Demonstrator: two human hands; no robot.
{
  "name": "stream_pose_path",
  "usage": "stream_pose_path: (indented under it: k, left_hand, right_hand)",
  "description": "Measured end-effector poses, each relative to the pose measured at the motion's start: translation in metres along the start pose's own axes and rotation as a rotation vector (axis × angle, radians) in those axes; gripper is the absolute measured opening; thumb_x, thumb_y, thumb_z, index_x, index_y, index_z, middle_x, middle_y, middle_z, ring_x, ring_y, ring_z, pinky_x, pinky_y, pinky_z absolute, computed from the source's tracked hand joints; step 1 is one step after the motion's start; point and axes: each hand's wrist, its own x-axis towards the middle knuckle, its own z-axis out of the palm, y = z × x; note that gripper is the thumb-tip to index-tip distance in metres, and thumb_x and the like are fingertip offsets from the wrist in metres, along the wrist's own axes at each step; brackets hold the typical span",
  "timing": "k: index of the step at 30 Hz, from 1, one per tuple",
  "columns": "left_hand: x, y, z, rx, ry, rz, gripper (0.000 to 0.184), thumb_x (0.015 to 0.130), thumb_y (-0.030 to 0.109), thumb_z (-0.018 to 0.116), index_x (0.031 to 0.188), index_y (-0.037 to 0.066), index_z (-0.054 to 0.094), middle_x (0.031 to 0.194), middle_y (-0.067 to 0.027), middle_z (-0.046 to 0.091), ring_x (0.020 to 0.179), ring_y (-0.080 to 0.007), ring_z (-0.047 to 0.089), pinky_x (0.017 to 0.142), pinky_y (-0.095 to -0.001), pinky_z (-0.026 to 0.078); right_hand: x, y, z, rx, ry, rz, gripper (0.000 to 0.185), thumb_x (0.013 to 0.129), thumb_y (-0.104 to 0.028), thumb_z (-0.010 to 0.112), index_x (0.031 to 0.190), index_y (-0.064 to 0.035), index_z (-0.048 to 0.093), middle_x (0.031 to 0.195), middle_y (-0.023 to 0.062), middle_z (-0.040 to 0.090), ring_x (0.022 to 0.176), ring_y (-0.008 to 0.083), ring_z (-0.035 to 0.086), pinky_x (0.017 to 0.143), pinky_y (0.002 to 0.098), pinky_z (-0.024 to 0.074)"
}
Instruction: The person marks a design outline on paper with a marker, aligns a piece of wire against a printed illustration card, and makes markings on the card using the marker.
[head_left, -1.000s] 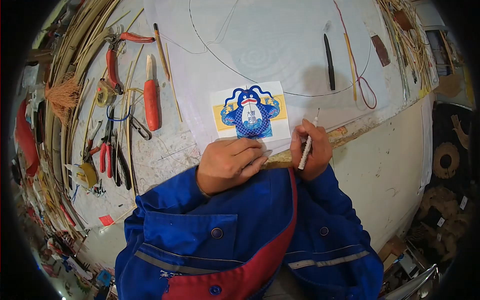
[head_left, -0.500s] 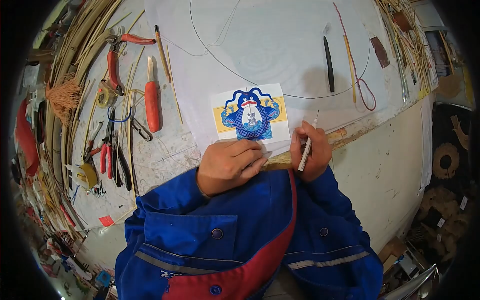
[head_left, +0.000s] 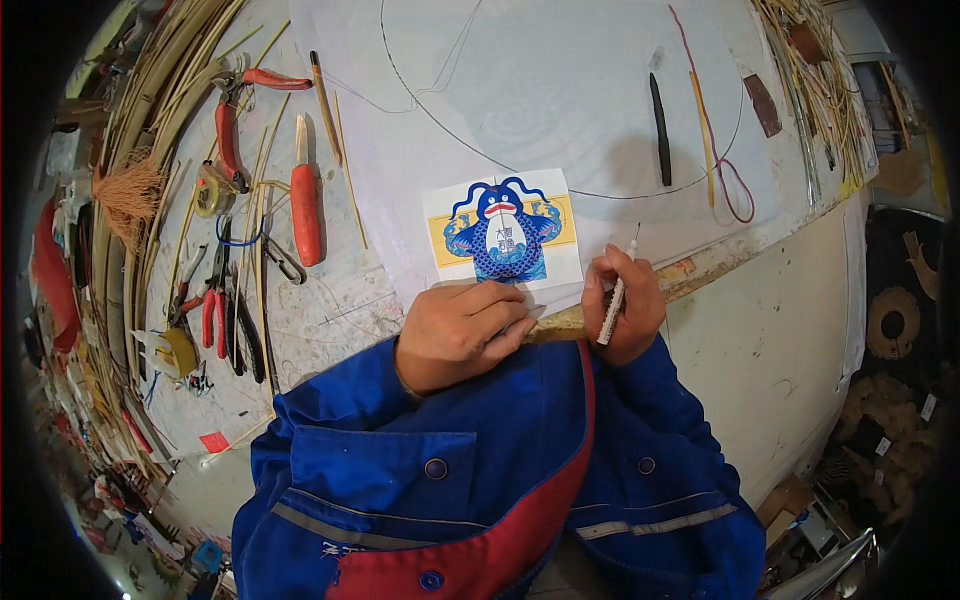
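A printed picture of a blue fish figure [head_left: 505, 232] on a white sheet lies near the front edge of the table. My left hand [head_left: 462, 335] is at its lower edge, fingers curled and closed over the paper, covering the bottom of the print. In my right hand [head_left: 632, 305] a slim white pen [head_left: 612, 310] is pinched, its thin dark tip pointing up and away from me. That tip stays apart from the picture, to its right. Beneath the picture spreads a large white sheet [head_left: 560, 90] with a big curved line on it.
A black pen [head_left: 660, 130] and a red cord [head_left: 738, 190] lie at the far right. On the left are a red-handled knife [head_left: 305, 200], pruning shears [head_left: 228, 130], pliers [head_left: 214, 310], a yellow tape roll [head_left: 180, 352] and many bamboo strips [head_left: 150, 110].
Hardly anything differs. My right hand and the white pen have shifted very slightly; my left hand stays on the picture's lower edge.
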Motion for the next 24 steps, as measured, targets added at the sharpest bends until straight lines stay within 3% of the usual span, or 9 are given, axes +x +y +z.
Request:
stream_pose_path:
  k: [18,24]
  left_hand:
    - [0.0014,0.0004,-0.0004,-0.007,0.011,0.003,0.017,0.087,0.013,0.089,0.098,0.006,0.079,0.102,-0.0061,0.078,0.085,-0.0249,0.078,0.070,-0.0372,0.063]
    - [0.0011,-0.0009,0.0007,-0.014,0.018,0.007,0.017,0.087,0.012,0.089,0.098,0.006,0.078,0.101,-0.0066,0.078,0.084,-0.0249,0.078,0.070,-0.0367,0.063]
  right_hand:
    - [0.0039,-0.0019,-0.0004,-0.020,-0.001,-0.024,0.050,0.082,0.011,0.081,0.130,0.0035,0.069,0.090,0.0159,0.072,0.076,0.0313,0.069,0.065,0.0384,0.0567]
    - [0.0034,-0.0019,-0.0011,-0.020,-0.008,-0.027,0.045,0.090,0.011,0.077,0.133,0.0006,0.069,0.090,0.0136,0.069,0.074,0.0242,0.069,0.066,0.0333,0.0561]
